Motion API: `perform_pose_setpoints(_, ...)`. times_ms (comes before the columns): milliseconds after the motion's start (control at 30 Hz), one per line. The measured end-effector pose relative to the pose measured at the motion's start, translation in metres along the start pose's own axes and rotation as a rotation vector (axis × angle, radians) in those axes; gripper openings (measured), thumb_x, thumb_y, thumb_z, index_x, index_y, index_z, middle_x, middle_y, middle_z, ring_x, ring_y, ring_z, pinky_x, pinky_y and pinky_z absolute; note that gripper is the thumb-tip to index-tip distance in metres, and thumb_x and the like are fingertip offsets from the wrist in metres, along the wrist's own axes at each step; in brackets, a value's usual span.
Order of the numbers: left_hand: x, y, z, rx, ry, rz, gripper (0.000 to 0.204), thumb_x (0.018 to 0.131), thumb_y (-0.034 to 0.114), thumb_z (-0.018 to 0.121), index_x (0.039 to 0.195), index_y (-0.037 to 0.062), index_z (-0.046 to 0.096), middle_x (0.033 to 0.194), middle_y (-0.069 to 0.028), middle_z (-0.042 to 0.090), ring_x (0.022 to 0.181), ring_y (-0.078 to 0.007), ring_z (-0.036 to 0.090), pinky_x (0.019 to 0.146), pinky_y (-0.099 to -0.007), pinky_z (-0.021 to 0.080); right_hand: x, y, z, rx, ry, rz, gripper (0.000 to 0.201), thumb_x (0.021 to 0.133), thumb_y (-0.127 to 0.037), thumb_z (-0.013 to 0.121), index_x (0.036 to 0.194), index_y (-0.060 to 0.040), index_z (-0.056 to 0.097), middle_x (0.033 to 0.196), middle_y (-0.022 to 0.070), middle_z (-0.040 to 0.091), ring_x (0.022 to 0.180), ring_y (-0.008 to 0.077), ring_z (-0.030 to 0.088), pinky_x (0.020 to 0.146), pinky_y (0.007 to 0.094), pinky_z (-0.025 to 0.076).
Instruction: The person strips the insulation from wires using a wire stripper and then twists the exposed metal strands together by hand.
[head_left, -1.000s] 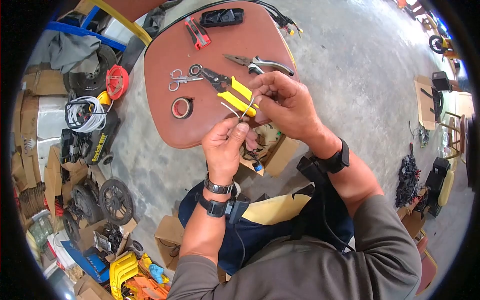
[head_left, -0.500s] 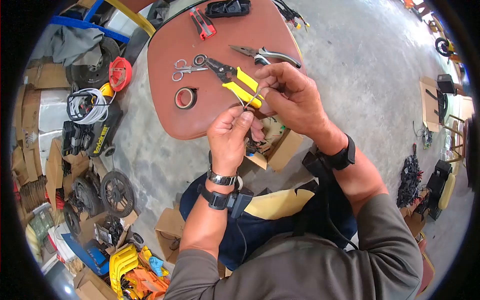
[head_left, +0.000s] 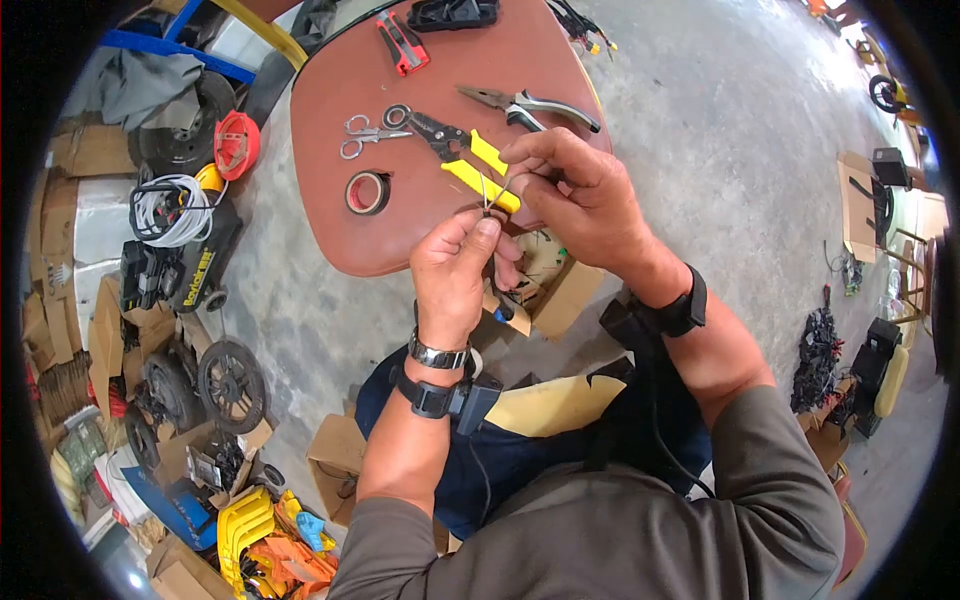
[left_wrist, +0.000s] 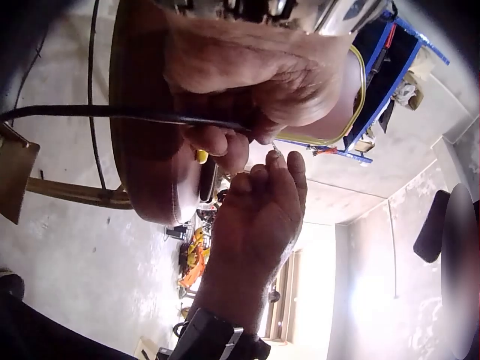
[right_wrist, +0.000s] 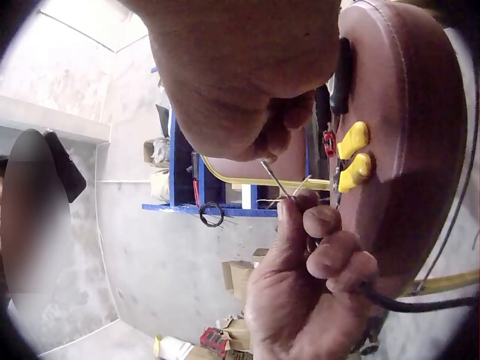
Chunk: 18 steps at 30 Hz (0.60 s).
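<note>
In the head view the left hand (head_left: pixel 452 275) pinches the end of a black cable between thumb and fingers. Thin pale wires (head_left: pixel 486 193) fan out above that grip. The right hand (head_left: pixel 580 200) pinches the tip of one wire between thumb and forefinger. The right wrist view shows the bare wire (right_wrist: pixel 277 178) running between both hands, and a second wire end standing free. From the left hand the black cable (left_wrist: pixel 135 113) trails away in the left wrist view. Behind the wires, yellow-handled wire strippers (head_left: pixel 480 185) lie on the brown seat top (head_left: pixel 400 245).
On the seat top lie scissors (head_left: pixel 375 137), a tape roll (head_left: pixel 367 192), long-nose pliers (head_left: pixel 528 106), a red cutter (head_left: pixel 402 44) and a black tray (head_left: pixel 452 12). An open carton (head_left: pixel 568 298) stands below the hands. Wheels and boxes line the left floor.
Against the seat top, both hands have shifted slightly. The wires, spread wide a second ago, now stand closer together and more upright. The left hand still grips the cable and the right still pinches a wire.
</note>
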<state>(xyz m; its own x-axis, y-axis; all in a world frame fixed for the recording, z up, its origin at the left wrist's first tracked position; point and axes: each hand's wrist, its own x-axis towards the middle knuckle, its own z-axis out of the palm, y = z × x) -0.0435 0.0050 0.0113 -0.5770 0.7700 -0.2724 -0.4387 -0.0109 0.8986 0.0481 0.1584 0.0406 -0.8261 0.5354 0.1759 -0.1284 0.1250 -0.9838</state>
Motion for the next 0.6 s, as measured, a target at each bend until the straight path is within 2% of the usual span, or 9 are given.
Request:
perform_pose_setpoints(167, 0.0006, 0.0000, 0.0025, -0.003, 0.018, -0.049, 0.021, 0.098, 0.016, 0.059, 0.106, -0.0026, 0.065, 0.075, -0.0112, 0.066, 0.052, -0.0159, 0.058, 0.046, -0.0250, 0.045, -0.0022, 0.0050, -0.0011, -0.081, -0.003, -0.049, 0.018, 0.091, 0.002, 0.060, 0.109, 0.0014, 0.061, 0.085, 0.0041, 0.067, 0.076, 0.0061, 0.063, 0.066, 0.0227, 0.052)
perform_pose_setpoints(433, 0.0023, -0.0026, 0.0022, 0.060, 0.039, -0.066, 0.021, 0.099, 0.016, 0.059, 0.106, -0.0013, 0.067, 0.072, -0.0076, 0.065, 0.048, -0.0084, 0.050, 0.042, -0.0194, 0.037, -0.0030, 0.0072, -0.0030, -0.105, -0.014, -0.121, 0.027, 0.085, 0.008, 0.060, 0.112, 0.0000, 0.062, 0.083, 0.0038, 0.064, 0.072, 0.0066, 0.060, 0.064, 0.0229, 0.050)
perform_pose_setpoints(600, 0.0024, -0.0010, 0.0034, 0.088, 0.038, -0.095, 0.021, 0.099, 0.016, 0.058, 0.106, -0.0011, 0.068, 0.071, -0.0061, 0.064, 0.047, -0.0062, 0.046, 0.042, -0.0187, 0.034, -0.0021, 0.0091, -0.0025, -0.113, -0.018, -0.141, 0.032, 0.082, 0.008, 0.062, 0.113, -0.0022, 0.062, 0.079, 0.0008, 0.061, 0.064, 0.0063, 0.055, 0.058, 0.0228, 0.046)
